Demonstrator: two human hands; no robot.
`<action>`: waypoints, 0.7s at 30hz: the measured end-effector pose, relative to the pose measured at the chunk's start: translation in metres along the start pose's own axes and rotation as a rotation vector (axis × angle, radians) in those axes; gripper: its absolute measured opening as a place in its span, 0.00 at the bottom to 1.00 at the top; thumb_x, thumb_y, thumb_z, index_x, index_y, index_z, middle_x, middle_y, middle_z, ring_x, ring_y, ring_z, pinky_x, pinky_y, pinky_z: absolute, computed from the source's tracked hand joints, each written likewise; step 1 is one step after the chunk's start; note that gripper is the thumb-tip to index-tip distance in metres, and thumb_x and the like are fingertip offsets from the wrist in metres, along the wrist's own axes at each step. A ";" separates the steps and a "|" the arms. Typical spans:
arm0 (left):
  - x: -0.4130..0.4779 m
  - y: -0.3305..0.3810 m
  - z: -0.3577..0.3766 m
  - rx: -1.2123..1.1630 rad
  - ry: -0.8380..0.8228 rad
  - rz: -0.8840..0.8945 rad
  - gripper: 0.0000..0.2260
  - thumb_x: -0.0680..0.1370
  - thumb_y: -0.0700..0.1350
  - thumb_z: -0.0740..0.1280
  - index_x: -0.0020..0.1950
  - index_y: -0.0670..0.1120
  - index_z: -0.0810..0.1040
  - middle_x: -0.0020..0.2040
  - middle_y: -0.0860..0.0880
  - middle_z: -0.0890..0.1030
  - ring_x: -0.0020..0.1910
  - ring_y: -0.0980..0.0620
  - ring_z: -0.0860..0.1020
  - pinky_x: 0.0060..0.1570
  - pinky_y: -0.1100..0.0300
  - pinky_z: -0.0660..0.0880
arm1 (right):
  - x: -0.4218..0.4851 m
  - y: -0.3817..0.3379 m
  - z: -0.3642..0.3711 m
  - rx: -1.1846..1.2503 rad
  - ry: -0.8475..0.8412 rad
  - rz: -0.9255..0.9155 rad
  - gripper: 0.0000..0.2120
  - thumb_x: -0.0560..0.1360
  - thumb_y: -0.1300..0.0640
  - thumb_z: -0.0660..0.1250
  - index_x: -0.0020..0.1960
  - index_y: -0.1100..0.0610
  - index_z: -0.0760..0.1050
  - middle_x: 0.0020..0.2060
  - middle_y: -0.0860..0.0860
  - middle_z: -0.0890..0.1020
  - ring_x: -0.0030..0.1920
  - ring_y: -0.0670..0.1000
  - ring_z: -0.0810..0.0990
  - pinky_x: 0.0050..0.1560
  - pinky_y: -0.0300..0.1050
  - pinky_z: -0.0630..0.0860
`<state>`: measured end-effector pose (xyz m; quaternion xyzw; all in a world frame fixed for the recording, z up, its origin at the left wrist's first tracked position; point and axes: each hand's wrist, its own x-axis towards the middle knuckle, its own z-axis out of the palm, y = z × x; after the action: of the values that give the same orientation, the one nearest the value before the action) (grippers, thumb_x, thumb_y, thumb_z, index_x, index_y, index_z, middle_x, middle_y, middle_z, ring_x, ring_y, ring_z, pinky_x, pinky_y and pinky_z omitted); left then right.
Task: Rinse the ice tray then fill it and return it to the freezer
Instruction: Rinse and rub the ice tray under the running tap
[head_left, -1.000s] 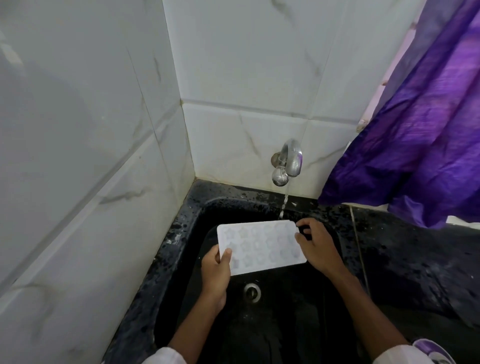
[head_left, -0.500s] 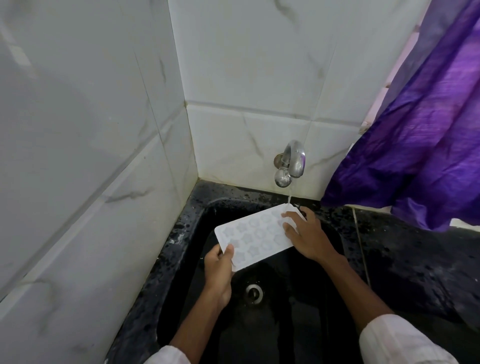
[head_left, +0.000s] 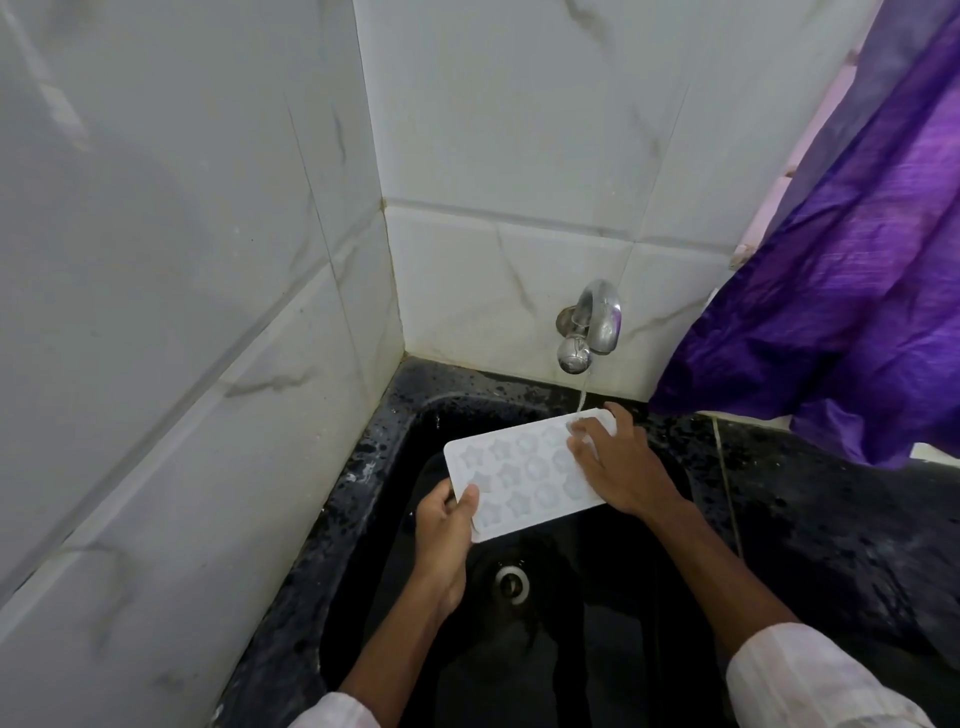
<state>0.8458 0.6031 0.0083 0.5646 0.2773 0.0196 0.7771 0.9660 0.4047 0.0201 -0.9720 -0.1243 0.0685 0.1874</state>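
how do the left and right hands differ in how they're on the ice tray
The left hand pinches the ice tray at its near-left corner, thumb on top; the right hand lies over its far right end, fingers spread. The left hand sits lower, the right hand up by the running tap. Both touch the tray.

A corner is formed by a left wall (head_left: 156, 260) and a back wall (head_left: 519, 130), both clad in large white tiles veined with grey. A wet, speckled black counter (head_left: 831, 519) with a deep black sink (head_left: 374, 519) is set into the corner, and a chrome tap (head_left: 592, 322) is mounted on the back wall. A glossy purple curtain (head_left: 857, 286) is hung at the right, its folds draped onto the counter.
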 end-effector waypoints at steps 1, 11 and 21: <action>0.000 0.000 0.000 -0.003 0.002 -0.001 0.08 0.83 0.39 0.62 0.57 0.45 0.80 0.52 0.46 0.86 0.52 0.45 0.85 0.54 0.46 0.81 | -0.001 0.000 0.000 0.000 -0.004 -0.006 0.18 0.83 0.43 0.54 0.71 0.43 0.69 0.77 0.54 0.54 0.71 0.62 0.64 0.66 0.60 0.69; -0.003 0.000 0.002 -0.013 0.006 -0.017 0.08 0.83 0.39 0.62 0.55 0.46 0.80 0.52 0.45 0.86 0.52 0.45 0.85 0.55 0.43 0.81 | -0.002 0.010 0.000 0.038 -0.013 -0.036 0.17 0.82 0.41 0.55 0.68 0.45 0.70 0.76 0.52 0.56 0.71 0.60 0.64 0.65 0.57 0.70; -0.003 0.002 0.002 -0.029 0.003 -0.017 0.07 0.83 0.39 0.62 0.56 0.44 0.80 0.51 0.45 0.87 0.52 0.44 0.85 0.55 0.44 0.80 | -0.004 0.007 -0.004 0.053 -0.036 -0.031 0.18 0.83 0.42 0.55 0.70 0.46 0.69 0.78 0.52 0.55 0.73 0.60 0.62 0.67 0.59 0.68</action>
<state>0.8450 0.6009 0.0121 0.5510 0.2828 0.0178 0.7849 0.9640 0.3956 0.0209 -0.9632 -0.1409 0.0863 0.2120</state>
